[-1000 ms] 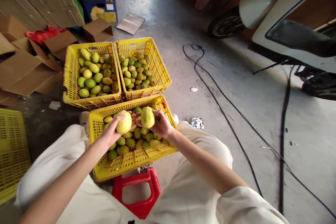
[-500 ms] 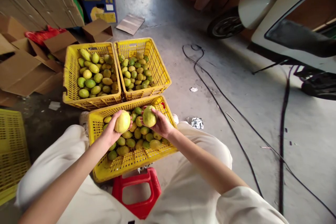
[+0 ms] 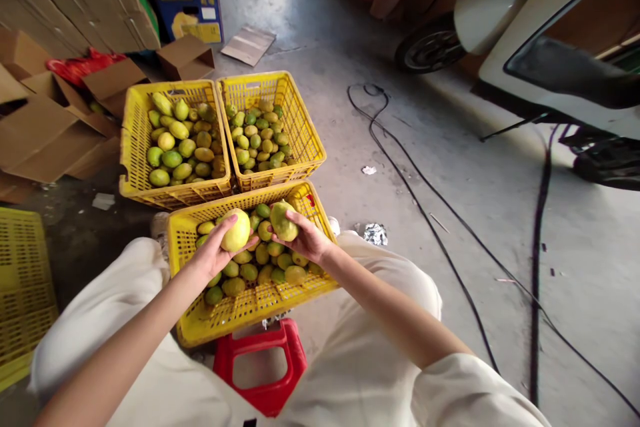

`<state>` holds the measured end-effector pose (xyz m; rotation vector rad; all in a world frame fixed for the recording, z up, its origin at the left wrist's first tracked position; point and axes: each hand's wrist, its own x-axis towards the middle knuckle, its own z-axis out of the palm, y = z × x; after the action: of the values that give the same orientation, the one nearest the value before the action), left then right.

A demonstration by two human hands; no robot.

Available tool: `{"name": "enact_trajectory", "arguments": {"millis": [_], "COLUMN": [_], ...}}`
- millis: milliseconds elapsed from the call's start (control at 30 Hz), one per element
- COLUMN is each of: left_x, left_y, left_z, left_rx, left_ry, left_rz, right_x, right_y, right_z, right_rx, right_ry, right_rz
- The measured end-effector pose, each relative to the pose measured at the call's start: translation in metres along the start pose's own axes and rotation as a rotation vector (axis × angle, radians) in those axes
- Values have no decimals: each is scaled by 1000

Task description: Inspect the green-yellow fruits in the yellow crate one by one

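A yellow lemon [image 3: 237, 231] rests in my left hand [image 3: 215, 250], fingers curled round it. My right hand [image 3: 307, 240] grips a greener lemon [image 3: 283, 221], thumb across its side. Both are held up over the near yellow crate [image 3: 235, 315], which tilts toward me and holds several green and yellow lemons [image 3: 249, 271]. Behind it stand two more yellow plastic crates, the left one [image 3: 150, 195] and the right one [image 3: 305, 121], each part filled with similar fruit.
A red plastic stool [image 3: 295, 353] is below the near crate. Open cardboard boxes [image 3: 45, 133] lie at the left, above another yellow crate [image 3: 23, 287]. Black cables [image 3: 430, 213] cross the floor at the right, near a parked white scooter [image 3: 500, 27]. Crumpled foil [image 3: 375, 234] lies beside my knee.
Both lemons have turned slightly in my hands. My left fingers have spread a little further round the yellow lemon. The crates have not moved.
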<state>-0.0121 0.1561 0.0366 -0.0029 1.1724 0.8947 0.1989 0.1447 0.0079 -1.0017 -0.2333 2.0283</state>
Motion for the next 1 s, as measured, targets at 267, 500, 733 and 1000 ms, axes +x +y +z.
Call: {"name": "enact_trajectory", "arguments": {"millis": [267,500,733,1000], "left_x": [1,2,4,-2], "left_y": [6,7,5,7], "left_z": [4,1,1,2], "left_rx": [30,45,26,70], "left_ry": [35,53,-24,-29], "left_rz": [-74,-78,-63,-55], "right_x": [5,3,2,3], "right_y": [-2,-2,-4,3], "right_z": [-1,4,8,4], "right_rx": [82,162,84,-11], "right_ry": [-22,-45,-42,-23], "right_rz": [84,74,32,-76]}}
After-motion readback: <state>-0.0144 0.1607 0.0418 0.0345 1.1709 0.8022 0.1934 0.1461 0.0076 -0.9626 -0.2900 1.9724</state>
